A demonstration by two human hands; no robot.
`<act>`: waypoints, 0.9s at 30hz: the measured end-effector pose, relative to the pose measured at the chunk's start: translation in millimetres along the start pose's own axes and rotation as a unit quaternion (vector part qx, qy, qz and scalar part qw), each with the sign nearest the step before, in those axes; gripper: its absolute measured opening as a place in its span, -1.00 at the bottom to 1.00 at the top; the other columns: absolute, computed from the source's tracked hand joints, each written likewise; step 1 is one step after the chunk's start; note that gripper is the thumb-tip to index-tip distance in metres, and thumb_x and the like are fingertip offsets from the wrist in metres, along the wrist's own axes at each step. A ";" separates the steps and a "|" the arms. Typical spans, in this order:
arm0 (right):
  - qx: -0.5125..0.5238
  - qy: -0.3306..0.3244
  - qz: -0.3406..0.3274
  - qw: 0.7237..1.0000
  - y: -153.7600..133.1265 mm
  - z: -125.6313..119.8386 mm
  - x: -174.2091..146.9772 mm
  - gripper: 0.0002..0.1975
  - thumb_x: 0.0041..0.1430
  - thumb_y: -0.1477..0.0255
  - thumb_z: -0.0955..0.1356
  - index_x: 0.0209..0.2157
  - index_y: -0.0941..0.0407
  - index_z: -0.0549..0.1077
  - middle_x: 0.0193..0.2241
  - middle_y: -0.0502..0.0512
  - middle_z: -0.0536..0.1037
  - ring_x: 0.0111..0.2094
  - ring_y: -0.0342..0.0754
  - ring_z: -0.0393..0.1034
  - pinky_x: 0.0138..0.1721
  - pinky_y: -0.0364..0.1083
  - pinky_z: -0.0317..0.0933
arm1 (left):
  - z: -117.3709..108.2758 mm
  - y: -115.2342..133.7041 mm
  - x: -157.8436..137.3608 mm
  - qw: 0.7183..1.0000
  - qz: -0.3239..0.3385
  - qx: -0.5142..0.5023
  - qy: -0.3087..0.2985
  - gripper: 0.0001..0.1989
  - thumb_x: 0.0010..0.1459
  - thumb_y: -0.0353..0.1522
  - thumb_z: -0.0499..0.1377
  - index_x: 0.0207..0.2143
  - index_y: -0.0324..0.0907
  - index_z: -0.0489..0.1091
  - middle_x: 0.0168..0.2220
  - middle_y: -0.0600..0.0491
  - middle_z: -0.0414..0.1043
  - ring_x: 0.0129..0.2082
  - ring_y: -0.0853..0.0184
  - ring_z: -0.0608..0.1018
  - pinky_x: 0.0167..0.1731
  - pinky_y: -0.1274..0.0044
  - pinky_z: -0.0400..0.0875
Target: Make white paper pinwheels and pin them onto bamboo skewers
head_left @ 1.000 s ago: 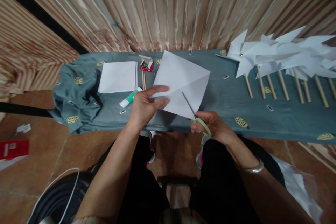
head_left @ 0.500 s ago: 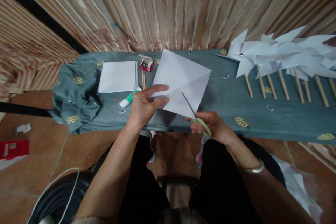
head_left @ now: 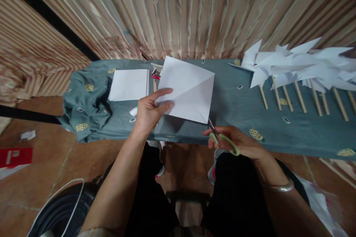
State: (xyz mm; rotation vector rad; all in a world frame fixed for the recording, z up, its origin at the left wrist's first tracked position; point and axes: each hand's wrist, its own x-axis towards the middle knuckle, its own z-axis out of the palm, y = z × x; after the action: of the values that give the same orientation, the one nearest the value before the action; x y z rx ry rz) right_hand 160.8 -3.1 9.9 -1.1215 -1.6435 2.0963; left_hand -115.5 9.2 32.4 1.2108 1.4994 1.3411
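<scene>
Pinched between the thumb and fingers of my left hand point(head_left: 151, 113) is a square sheet of white paper point(head_left: 189, 85), held at its left corner above the cloth. Diagonal creases cross the sheet, and a line runs in from its near right corner. My right hand point(head_left: 232, 139) has its fingers in the handles of light green scissors point(head_left: 224, 142). Their blades point up and left, with the tips at that near right corner; part of the blades may be behind the paper. A glue stick point(head_left: 134, 111) lies mostly hidden behind my left hand.
A stack of white paper squares point(head_left: 129, 84) lies left on the blue-green cloth point(head_left: 172, 133). Beside it are a small red box of metal pins point(head_left: 155, 73), partly covered by the sheet, and thin wooden sticks point(head_left: 155, 84). Several white paper pinwheels point(head_left: 294, 61) on sticks lie at the right.
The scissors have drawn back down and right from inside the sheet to its corner, with my right hand. The sheet has shifted slightly left, covering part of the red box.
</scene>
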 end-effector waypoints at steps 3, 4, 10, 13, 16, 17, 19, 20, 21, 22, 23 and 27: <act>0.000 0.046 -0.017 0.999 6.0 -13.4 -10.8 -0.36 -0.11 -0.03 0.48 -0.11 0.15 0.50 -0.38 0.12 0.58 -0.45 -0.07 0.41 -0.41 -0.08 0.25 | -4.8 -2.1 0.6 1.000 0.012 0.002 0.006 -0.58 -0.18 -0.36 0.41 -0.16 -0.14 0.58 -0.09 0.00 0.59 -0.22 0.32 0.60 -0.35 0.61 0.51; 0.003 0.098 -0.034 0.995 8.1 -17.3 -13.1 -0.36 -0.10 -0.05 0.47 -0.11 0.13 0.50 -0.35 0.14 0.59 -0.42 -0.05 0.43 -0.37 -0.07 0.27 | -4.6 -2.1 -0.5 1.000 0.008 0.004 -0.001 -0.56 -0.18 -0.37 0.41 -0.15 -0.13 0.58 -0.08 0.00 0.58 -0.23 0.33 0.60 -0.36 0.62 0.51; 0.054 0.337 -0.155 0.927 15.5 -35.7 -6.1 -0.45 -0.07 -0.03 0.47 -0.12 0.03 0.48 -0.26 0.12 0.61 -0.19 0.08 0.49 -0.09 0.02 0.30 | 13.8 -3.2 -13.8 0.993 -0.039 0.007 -0.109 -0.43 -0.17 -0.41 0.38 0.00 -0.16 0.51 -0.01 -0.05 0.55 -0.27 0.33 0.61 -0.35 0.60 0.52; 0.018 0.384 -0.156 0.910 13.5 -41.7 2.9 -0.48 -0.06 0.02 0.47 -0.12 0.01 0.47 -0.22 0.10 0.62 -0.12 0.08 0.49 -0.07 0.02 0.32 | 25.5 -6.9 -18.6 0.988 -0.038 -0.011 -0.147 -0.32 -0.18 -0.45 0.36 0.09 -0.12 0.43 0.09 -0.05 0.48 -0.10 0.26 0.59 -0.20 0.53 0.53; -0.011 0.407 -0.151 0.901 9.3 -43.4 8.6 -0.49 -0.10 0.10 0.52 -0.12 0.02 0.47 -0.20 0.10 0.61 -0.13 0.05 0.49 -0.14 -0.03 0.35 | 33.1 -8.8 -21.3 0.985 -0.046 -0.017 -0.168 -0.21 -0.18 -0.47 0.35 0.18 -0.08 0.33 0.17 -0.07 0.41 -0.09 0.25 0.59 -0.21 0.55 0.53; -0.010 0.402 -0.146 0.904 8.2 -43.2 9.7 -0.48 -0.13 0.13 0.54 -0.13 0.03 0.48 -0.22 0.09 0.61 -0.16 0.04 0.49 -0.18 -0.04 0.35 | 34.6 -8.8 -21.8 0.984 -0.050 -0.010 -0.173 -0.19 -0.18 -0.47 0.35 0.20 -0.06 0.31 0.19 -0.07 0.38 -0.11 0.27 0.60 -0.25 0.57 0.53; 0.000 0.384 -0.127 0.915 6.9 -42.2 10.9 -0.47 -0.21 0.17 0.57 -0.17 0.06 0.50 -0.27 0.08 0.61 -0.24 0.00 0.49 -0.28 -0.08 0.36 | 36.4 -8.3 -22.3 0.982 -0.055 0.010 -0.182 -0.20 -0.19 -0.47 0.36 0.19 -0.05 0.32 0.23 -0.07 0.33 -0.16 0.30 0.60 -0.30 0.61 0.51; 0.006 0.372 -0.114 0.921 6.7 -41.5 11.2 -0.47 -0.25 0.18 0.58 -0.20 0.07 0.51 -0.32 0.06 0.61 -0.29 -0.01 0.48 -0.34 -0.10 0.35 | 36.9 -8.1 -22.2 0.981 -0.059 0.019 -0.186 -0.21 -0.19 -0.47 0.36 0.17 -0.06 0.34 0.23 -0.07 0.33 -0.19 0.32 0.60 -0.32 0.62 0.49; 0.014 0.362 -0.102 0.927 6.8 -40.7 11.5 -0.48 -0.30 0.19 0.60 -0.25 0.08 0.53 -0.37 0.04 0.60 -0.34 -0.04 0.47 -0.38 -0.11 0.34 | 37.1 -8.1 -22.0 0.979 -0.066 0.025 -0.191 -0.22 -0.19 -0.47 0.37 0.17 -0.07 0.34 0.21 -0.08 0.35 -0.23 0.33 0.60 -0.36 0.62 0.48; 0.023 0.352 -0.093 0.931 7.0 -39.8 11.7 -0.49 -0.34 0.20 0.60 -0.29 0.09 0.54 -0.41 0.02 0.59 -0.39 -0.06 0.46 -0.41 -0.12 0.32 | 37.3 -8.2 -21.6 0.977 -0.076 0.028 -0.196 -0.22 -0.19 -0.46 0.38 0.17 -0.09 0.34 0.18 -0.08 0.39 -0.28 0.34 0.59 -0.40 0.62 0.46; 0.035 0.341 -0.086 0.935 7.2 -38.6 11.9 -0.50 -0.38 0.21 0.61 -0.33 0.10 0.54 -0.44 0.01 0.58 -0.42 -0.08 0.44 -0.44 -0.12 0.31 | 37.4 -8.4 -21.1 0.975 -0.089 0.026 -0.200 -0.20 -0.19 -0.44 0.39 0.18 -0.11 0.34 0.14 -0.08 0.43 -0.33 0.35 0.58 -0.43 0.61 0.44; 0.111 0.335 -0.074 0.933 7.0 -32.0 14.6 -0.54 -0.45 0.28 0.62 -0.40 0.11 0.55 -0.52 -0.06 0.54 -0.54 -0.16 0.36 -0.52 -0.16 0.25 | 37.6 -7.5 -18.5 0.975 -0.140 -0.057 -0.162 -0.14 -0.22 -0.31 0.46 0.19 -0.16 0.32 -0.07 -0.04 0.55 -0.33 0.29 0.57 -0.33 0.50 0.46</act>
State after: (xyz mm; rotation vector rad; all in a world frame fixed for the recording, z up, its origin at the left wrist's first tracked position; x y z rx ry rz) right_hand 175.0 26.5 -4.7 -1.3763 -1.0949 1.5057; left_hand -76.1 0.8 18.6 1.0420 1.2855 0.9752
